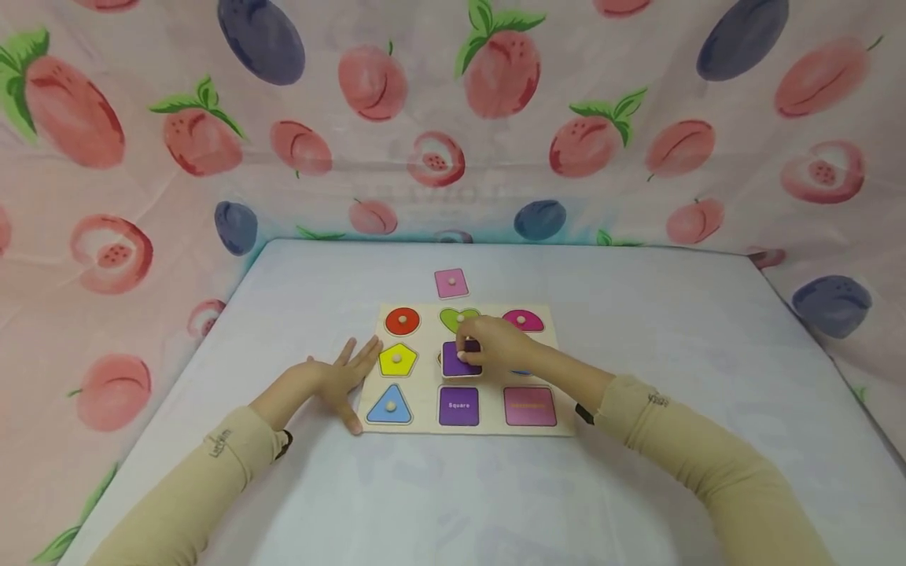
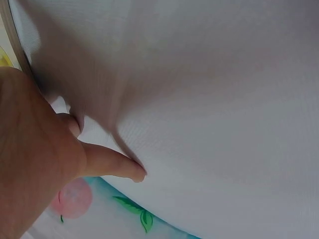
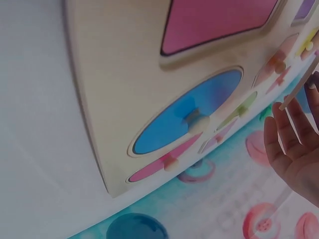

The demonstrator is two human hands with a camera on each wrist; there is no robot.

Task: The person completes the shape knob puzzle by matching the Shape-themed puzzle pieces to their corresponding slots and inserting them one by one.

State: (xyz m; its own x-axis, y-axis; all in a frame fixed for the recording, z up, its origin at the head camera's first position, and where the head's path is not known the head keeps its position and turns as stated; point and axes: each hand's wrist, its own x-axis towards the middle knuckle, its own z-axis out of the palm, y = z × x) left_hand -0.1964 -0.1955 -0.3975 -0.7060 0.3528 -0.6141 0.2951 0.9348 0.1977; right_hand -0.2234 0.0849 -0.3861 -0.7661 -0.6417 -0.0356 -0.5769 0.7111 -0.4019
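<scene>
My right hand (image 1: 499, 343) pinches the knob of a purple square puzzle piece (image 1: 451, 364), held just over the middle of a wooden shape board (image 1: 425, 405). Below it, in the near row, is the bare purple recess (image 1: 458, 417) printed "Square". To its right lies a bare pink recess (image 1: 531, 417), its word too faint to read. With fingers spread, my left hand (image 1: 340, 383) touches the board's left edge; its fingers also show in the left wrist view. The raised piece partly hides the board's centre shape. In the right wrist view, the held piece appears as a thin edge (image 3: 299, 85).
Beyond the board lies a loose pink piece (image 1: 443, 289) with a knob. Seated pieces include a red circle (image 1: 394, 324), yellow pentagon (image 1: 406, 366), blue triangle (image 1: 381, 415), green heart (image 1: 447, 316), magenta half-circle (image 1: 531, 324) and blue oval (image 3: 164, 127). Fruit-patterned cloth (image 1: 354, 177) stands behind the white table (image 1: 679, 354).
</scene>
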